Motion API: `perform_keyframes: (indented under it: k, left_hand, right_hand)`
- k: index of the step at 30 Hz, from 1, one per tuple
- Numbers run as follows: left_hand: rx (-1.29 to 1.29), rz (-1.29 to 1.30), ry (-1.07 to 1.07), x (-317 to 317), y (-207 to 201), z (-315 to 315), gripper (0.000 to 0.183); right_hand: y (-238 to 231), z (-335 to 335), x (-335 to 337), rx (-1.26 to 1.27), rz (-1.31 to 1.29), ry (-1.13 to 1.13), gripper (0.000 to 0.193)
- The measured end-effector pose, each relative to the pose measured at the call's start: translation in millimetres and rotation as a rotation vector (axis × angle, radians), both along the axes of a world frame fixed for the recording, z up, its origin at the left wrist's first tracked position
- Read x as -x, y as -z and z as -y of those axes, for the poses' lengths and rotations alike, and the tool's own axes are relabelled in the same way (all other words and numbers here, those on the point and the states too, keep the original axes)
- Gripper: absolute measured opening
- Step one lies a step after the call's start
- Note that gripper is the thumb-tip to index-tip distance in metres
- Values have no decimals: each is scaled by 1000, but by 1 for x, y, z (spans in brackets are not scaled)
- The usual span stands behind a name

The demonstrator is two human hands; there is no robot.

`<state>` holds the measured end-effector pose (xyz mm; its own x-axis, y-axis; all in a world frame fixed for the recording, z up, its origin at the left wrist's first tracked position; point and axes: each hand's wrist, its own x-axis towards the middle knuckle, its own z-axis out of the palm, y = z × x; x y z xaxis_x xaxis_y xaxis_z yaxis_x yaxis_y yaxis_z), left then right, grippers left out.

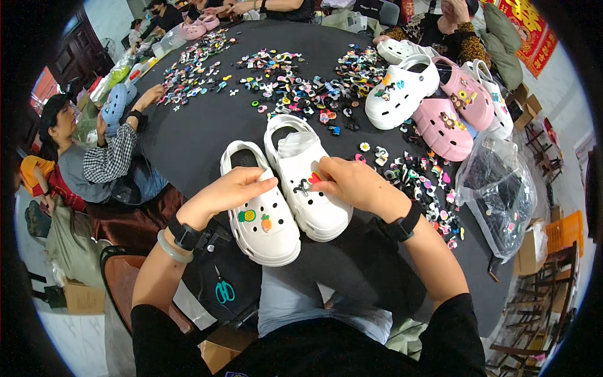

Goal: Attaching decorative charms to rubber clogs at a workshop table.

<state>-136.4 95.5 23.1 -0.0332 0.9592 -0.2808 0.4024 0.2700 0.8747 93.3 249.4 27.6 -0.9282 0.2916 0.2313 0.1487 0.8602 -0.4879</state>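
Observation:
Two white clogs stand side by side at the table's near edge. My left hand (232,190) grips the left white clog (270,242) around its heel opening, thumb on top. A pineapple charm (247,216) and an orange carrot-like charm (266,224) sit on its toe. Over the right white clog (325,218), my right hand (358,182) has thumb and fingers closed about a red heart charm (315,178), partly hidden by them. Beside it on the clog is a black-and-white charm (302,188). Clear wrapping (296,143) fills that clog's heel.
Loose charms (295,85) lie in heaps across the black table (195,135). White and pink clogs (443,125) are piled at right, near a clear plastic bag (496,188). Teal scissors (224,289) lie near my left forearm. At left, a person holds a blue clog (114,108).

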Motion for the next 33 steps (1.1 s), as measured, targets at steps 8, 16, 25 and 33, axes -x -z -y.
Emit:
perform_keyframes:
  k: [8, 16, 25, 33]
  left_hand:
    - [9, -155, -3, -6, -5, -4, 33]
    - [66, -116, -21, -8, -6, -8, 34]
    - [84, -98, -31, -3, 5, -8, 31]
    - [-67, -39, -75, -6, 12, -7, 45]
  right_hand:
    - [14, -1, 7, -311, -125, -81, 19]
    - [1, 2, 3, -188, -99, -91, 22]
    - [-20, -17, 9, -111, 179, -94, 48]
    - [3, -34, 26, -253, -23, -310, 31]
